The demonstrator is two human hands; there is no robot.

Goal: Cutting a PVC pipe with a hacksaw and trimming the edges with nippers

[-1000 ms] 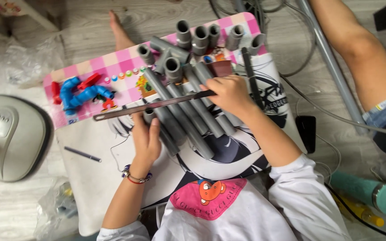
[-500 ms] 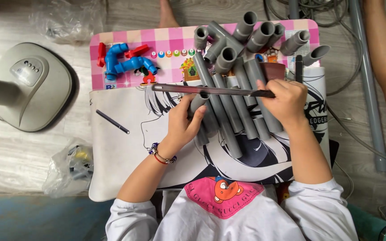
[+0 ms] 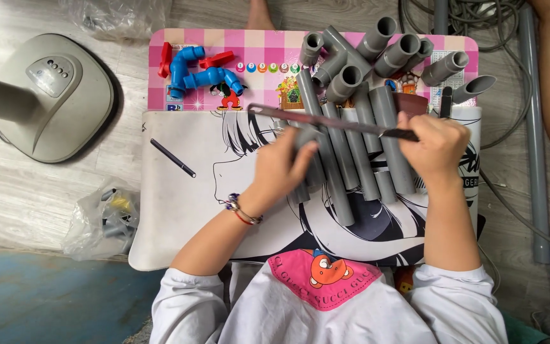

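Seen from above: right hand point(image 3: 437, 148) closed around the handle of a long metal ruler point(image 3: 326, 119) laid crosswise over a row of grey pipes point(image 3: 351, 153) on a white mat point(image 3: 179, 210). Left hand point(image 3: 284, 167) curled over one grey pipe piece, pressing it down — fingers wrapped, not spread. Nearby: blue pipe fittings point(image 3: 202, 73) on the pink checked board point(image 3: 262, 54), black pen point(image 3: 172, 157) — well apart from both hands.
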